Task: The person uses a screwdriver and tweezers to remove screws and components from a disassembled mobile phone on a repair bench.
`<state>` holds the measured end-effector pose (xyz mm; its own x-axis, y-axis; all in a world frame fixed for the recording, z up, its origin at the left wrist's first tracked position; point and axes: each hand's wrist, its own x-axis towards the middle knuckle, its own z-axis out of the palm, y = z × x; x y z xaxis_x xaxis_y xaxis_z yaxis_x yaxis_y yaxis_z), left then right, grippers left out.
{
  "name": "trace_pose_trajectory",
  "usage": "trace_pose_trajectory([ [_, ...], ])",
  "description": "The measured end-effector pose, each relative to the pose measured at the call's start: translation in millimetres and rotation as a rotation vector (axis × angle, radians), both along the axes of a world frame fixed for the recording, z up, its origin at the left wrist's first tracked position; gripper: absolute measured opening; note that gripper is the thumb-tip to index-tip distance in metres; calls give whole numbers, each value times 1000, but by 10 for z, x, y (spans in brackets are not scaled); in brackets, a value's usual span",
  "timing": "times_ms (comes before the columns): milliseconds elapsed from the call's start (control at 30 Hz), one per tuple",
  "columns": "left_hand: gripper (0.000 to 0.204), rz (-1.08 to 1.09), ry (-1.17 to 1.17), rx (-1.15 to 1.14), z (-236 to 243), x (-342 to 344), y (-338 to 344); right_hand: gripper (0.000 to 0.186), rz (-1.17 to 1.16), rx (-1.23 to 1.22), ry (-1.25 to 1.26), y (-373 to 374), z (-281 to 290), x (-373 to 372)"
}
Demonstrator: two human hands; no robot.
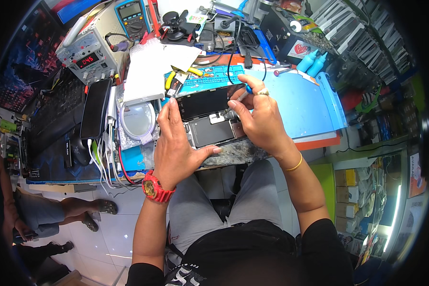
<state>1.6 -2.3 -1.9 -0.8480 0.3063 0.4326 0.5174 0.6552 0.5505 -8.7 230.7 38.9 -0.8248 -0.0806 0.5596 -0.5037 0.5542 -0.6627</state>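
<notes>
Head view: I see a person at a cluttered repair bench, opened phone [213, 133] in front of them at the bench's near edge, battery side up. Dark screen panel [202, 104] is raised along the phone's far side. Left hand [174, 138] steadies the phone from its left: fingers at the panel's left end, thumb along the near edge. Right hand [263, 112] is at the phone's right end, thumb and index finger pinching a slim tool with a blue end [249, 89]; can't tell what its tip touches.

Around the opened phone: left, a round disc with pale rim [137, 119], then a black phone [96, 109] propped with white cables [105, 159] below. Far left and beyond, a power supply [88, 55]; multimeter [131, 19] further back. Just beyond, a blue tray [210, 82], yellow-handled pliers [169, 80] and, to the left, a white box [143, 78]. Right, a light-blue mat [302, 105] with two blue bottles [308, 61] at its far side. Well off lower left, another person's leg [78, 208].
</notes>
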Motion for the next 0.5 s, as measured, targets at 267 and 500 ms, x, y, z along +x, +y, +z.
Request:
trace_pose_trajectory([
  [267,154,3,7,1,4,0,-1,30,-138,497,87,-28,186,9],
  [500,153,0,-20,14,30,15,4,26,-15,473,59,-78,285,-21],
])
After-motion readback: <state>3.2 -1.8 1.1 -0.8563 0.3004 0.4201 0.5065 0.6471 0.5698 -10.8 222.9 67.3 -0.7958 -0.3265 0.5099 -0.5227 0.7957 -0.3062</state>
